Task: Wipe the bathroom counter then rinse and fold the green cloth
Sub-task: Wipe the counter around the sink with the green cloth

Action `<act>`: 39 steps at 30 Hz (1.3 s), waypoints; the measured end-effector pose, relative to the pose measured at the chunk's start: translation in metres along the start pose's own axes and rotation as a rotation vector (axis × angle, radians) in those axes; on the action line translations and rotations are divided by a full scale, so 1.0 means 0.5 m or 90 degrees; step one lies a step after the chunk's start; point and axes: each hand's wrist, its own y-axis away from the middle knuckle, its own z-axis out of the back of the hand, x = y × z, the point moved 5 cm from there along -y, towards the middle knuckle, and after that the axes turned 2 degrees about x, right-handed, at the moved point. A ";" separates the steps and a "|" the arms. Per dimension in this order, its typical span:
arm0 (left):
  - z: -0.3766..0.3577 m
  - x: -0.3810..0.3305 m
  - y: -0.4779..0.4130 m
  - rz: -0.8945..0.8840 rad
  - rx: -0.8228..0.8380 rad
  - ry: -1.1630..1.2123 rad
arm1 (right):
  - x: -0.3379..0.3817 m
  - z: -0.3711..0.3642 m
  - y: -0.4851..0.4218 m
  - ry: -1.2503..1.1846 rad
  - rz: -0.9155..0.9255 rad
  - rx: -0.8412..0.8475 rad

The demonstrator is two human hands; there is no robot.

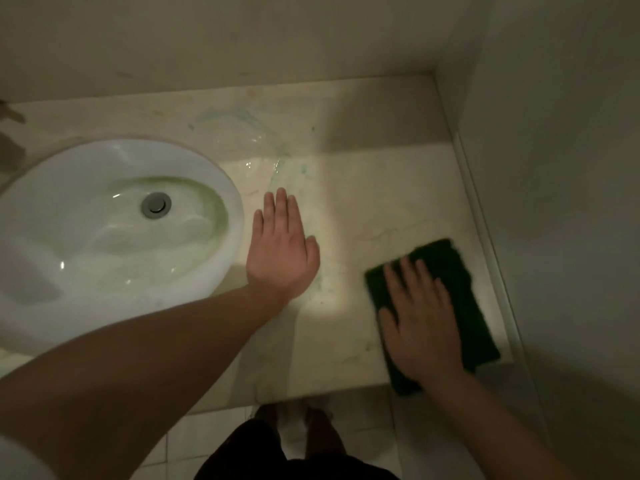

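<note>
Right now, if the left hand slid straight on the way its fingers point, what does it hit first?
Probably the greenish wet smears just past the left hand, then bare counter up to the back wall. Nothing solid shows in between.

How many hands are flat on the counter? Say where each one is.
2: the left hand beside the sink, and the right hand pressing the green cloth near the counter's right front edge.

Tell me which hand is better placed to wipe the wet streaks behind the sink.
Right. The right hand already presses the green cloth; the left hand lies empty, flat beside the sink.
</note>
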 end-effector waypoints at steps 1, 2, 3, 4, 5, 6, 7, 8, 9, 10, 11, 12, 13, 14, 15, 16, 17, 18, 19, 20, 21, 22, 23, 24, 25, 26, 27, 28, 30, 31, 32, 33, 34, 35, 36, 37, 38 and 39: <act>0.000 0.000 0.001 -0.002 0.005 0.008 | -0.026 0.012 -0.034 0.004 -0.059 -0.028; 0.000 0.000 0.004 -0.005 0.013 0.020 | -0.047 0.029 -0.073 0.006 -0.113 -0.060; 0.000 0.000 0.008 -0.009 0.017 0.033 | -0.064 0.043 -0.111 -0.002 -0.161 -0.079; 0.004 -0.002 0.015 -0.017 0.013 0.049 | -0.072 0.053 -0.146 -0.014 -0.194 -0.087; 0.010 -0.004 0.025 -0.025 0.000 0.069 | -0.068 0.056 -0.175 -0.024 -0.210 -0.092; 0.019 -0.003 0.038 -0.032 -0.020 0.082 | -0.049 0.057 -0.195 -0.032 -0.212 -0.097; 0.027 0.002 0.057 -0.033 -0.037 0.081 | -0.016 0.055 -0.203 -0.032 -0.201 -0.101; 0.030 0.011 0.081 -0.028 -0.045 0.068 | 0.026 0.049 -0.199 -0.025 -0.175 -0.103; 0.028 0.025 0.108 -0.019 -0.046 0.054 | 0.073 0.038 -0.182 -0.015 -0.138 -0.098; 0.021 0.040 0.136 -0.007 -0.040 0.040 | 0.120 0.025 -0.154 -0.008 -0.093 -0.089; 0.011 0.056 0.161 0.005 -0.027 0.024 | 0.163 0.009 -0.116 -0.010 -0.047 -0.082; -0.001 0.069 0.183 0.011 -0.012 0.008 | 0.197 -0.007 -0.073 -0.017 -0.005 -0.069; -0.012 0.077 0.198 0.010 0.000 -0.005 | 0.220 -0.023 -0.028 -0.021 0.029 -0.054; -0.019 0.081 0.206 0.008 0.003 -0.010 | 0.225 -0.036 0.011 -0.019 0.045 -0.043; -0.023 0.082 0.205 0.004 -0.001 -0.010 | 0.212 -0.046 0.039 -0.014 0.037 -0.037; -0.023 0.083 0.201 0.000 -0.003 -0.009 | 0.187 -0.053 0.057 -0.009 0.008 -0.036; -0.021 0.083 0.200 -0.002 -0.002 -0.010 | 0.154 -0.055 0.068 -0.007 -0.032 -0.041; -0.018 0.084 0.201 -0.008 -0.001 -0.009 | 0.119 -0.053 0.072 -0.007 -0.077 -0.049; -0.018 0.085 0.207 -0.018 -0.002 -0.004 | 0.086 -0.047 0.070 -0.008 -0.118 -0.056; -0.016 0.091 0.217 -0.025 -0.005 0.011 | 0.063 -0.039 0.059 -0.008 -0.149 -0.062; -0.013 0.099 0.231 -0.027 -0.010 0.031 | 0.046 -0.031 0.040 -0.014 -0.175 -0.065; -0.010 0.112 0.246 -0.019 -0.018 0.045 | 0.035 -0.021 0.015 -0.020 -0.199 -0.071; -0.007 0.134 0.262 0.000 -0.028 0.052 | 0.036 -0.011 -0.019 -0.028 -0.216 -0.083; -0.005 0.160 0.278 0.025 -0.035 0.051 | 0.043 0.000 -0.057 -0.037 -0.229 -0.096; -0.004 0.185 0.292 0.045 -0.035 0.041 | 0.056 0.013 -0.098 -0.047 -0.238 -0.105; -0.004 0.208 0.304 0.056 -0.029 0.025 | 0.075 0.024 -0.139 -0.051 -0.237 -0.107; -0.005 0.225 0.314 0.059 -0.023 0.009 | 0.099 0.034 -0.184 -0.049 -0.224 -0.104; -0.007 0.236 0.320 0.055 -0.020 -0.003 | 0.127 0.044 -0.230 -0.042 -0.201 -0.103; -0.009 0.241 0.320 0.042 -0.026 -0.005 | 0.197 0.064 -0.320 -0.025 -0.130 -0.104; -0.009 0.240 0.318 0.039 -0.030 0.000 | 0.238 0.070 -0.355 -0.015 -0.085 -0.097; -0.010 0.239 0.317 0.036 -0.030 0.006 | 0.279 0.071 -0.379 -0.004 -0.038 -0.086; -0.012 0.238 0.316 0.035 -0.029 0.010 | 0.317 0.067 -0.390 0.008 0.007 -0.074; -0.011 0.238 0.315 0.035 -0.029 0.013 | 0.351 0.057 -0.387 0.019 0.048 -0.064; -0.010 0.238 0.315 0.036 -0.029 0.015 | 0.380 0.044 -0.367 0.027 0.086 -0.059; -0.007 0.240 0.314 0.038 -0.029 0.017 | 0.405 0.027 -0.328 0.031 0.120 -0.062; -0.007 0.240 0.314 0.040 -0.026 0.018 | 0.422 0.009 -0.275 0.031 0.144 -0.070; -0.006 0.240 0.313 0.041 -0.022 0.017 | 0.432 -0.011 -0.210 0.021 0.152 -0.076; -0.006 0.239 0.313 0.043 -0.017 0.015 | 0.436 -0.032 -0.141 0.000 0.145 -0.075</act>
